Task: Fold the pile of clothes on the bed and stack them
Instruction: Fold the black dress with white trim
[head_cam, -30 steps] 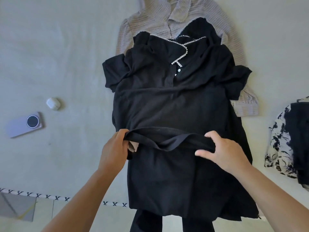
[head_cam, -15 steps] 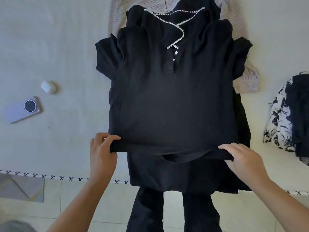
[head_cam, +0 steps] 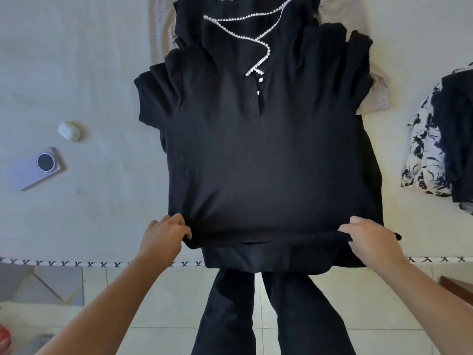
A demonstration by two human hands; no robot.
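**Black shirt spread out, folding barely begun**

A black shirt (head_cam: 268,162) with a pearl-trimmed collar lies face up near the edge of the bed (head_cam: 76,60), on top of other clothes. The left hand (head_cam: 161,238) pinches the bottom hem at its left corner, fingers (head_cam: 176,224) curled round the cloth; the right hand (head_cam: 368,242) grips the hem at the right corner the same way. The hem is pulled taut between them and lifted slightly off the layer below.

Under the shirt lies another black garment (head_cam: 268,257) reaching the bed's edge, and under that a beige striped top (head_cam: 376,93) shows at the far side. A floral piece (head_cam: 422,155) sits in a heap at the right, with dark cloth on it.

By my reading, the task is at an early stage: the shirt is flattened but has no fold in it yet, and no tidy stack shows anywhere. Several garments remain to be folded.
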